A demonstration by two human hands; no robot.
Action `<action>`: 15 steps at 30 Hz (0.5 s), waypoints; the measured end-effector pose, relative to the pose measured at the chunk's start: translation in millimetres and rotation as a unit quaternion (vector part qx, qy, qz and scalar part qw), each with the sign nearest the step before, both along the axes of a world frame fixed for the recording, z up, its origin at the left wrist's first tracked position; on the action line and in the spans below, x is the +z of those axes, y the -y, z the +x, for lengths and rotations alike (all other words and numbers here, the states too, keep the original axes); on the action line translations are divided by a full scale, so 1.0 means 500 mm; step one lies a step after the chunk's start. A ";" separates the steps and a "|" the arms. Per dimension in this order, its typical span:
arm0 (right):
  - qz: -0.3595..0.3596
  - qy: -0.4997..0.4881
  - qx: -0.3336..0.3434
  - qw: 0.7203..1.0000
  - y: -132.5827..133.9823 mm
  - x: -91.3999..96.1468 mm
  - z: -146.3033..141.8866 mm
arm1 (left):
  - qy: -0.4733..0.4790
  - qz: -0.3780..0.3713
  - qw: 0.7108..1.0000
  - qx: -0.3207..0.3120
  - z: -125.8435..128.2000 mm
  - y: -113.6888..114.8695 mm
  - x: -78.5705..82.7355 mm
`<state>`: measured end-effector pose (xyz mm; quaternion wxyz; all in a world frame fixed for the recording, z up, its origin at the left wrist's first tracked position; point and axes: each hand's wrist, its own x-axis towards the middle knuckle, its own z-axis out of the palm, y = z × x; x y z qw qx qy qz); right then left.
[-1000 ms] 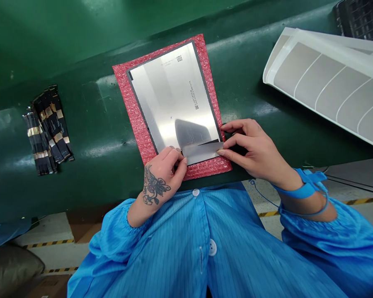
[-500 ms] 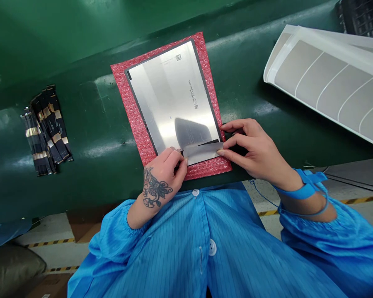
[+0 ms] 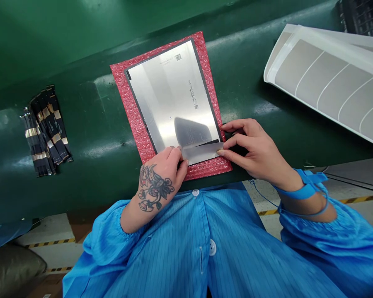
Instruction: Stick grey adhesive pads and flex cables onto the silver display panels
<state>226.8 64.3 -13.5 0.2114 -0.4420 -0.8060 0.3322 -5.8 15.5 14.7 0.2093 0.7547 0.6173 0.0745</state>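
Both hands flanked a pale film strip (image 3: 202, 152) lying lengthwise along a silver display panel's (image 3: 174, 89) near edge, the right hand's (image 3: 251, 149) fingers pinching one end, the left hand's (image 3: 158, 184) fingers pressed at the other.

The person wears a blue smock (image 3: 161, 252) w/ thin dark lines running down it, like stripes. It looks soft & a bit shiny. Two round white buttons (image 3: 212, 247) show down the front. The left sleeve (image 3: 107, 240) & right sleeve (image 3: 323, 244) are big & puffy, & pull in tight at the ends. The left hand (image 3: 161, 178) has a dark tattoo (image 3: 155, 188) on the back, a flower w/ leaves. The right wrist has a flat blue strap (image 3: 306, 190) w/ a loose flap, & a thin blue cord (image 3: 264, 194) comes off it.
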 end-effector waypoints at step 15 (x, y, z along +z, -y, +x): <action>0.020 -0.019 0.001 1.000 0.001 -0.004 0.000 | 0.057 0.234 0.964 -0.109 -0.028 0.042 -0.051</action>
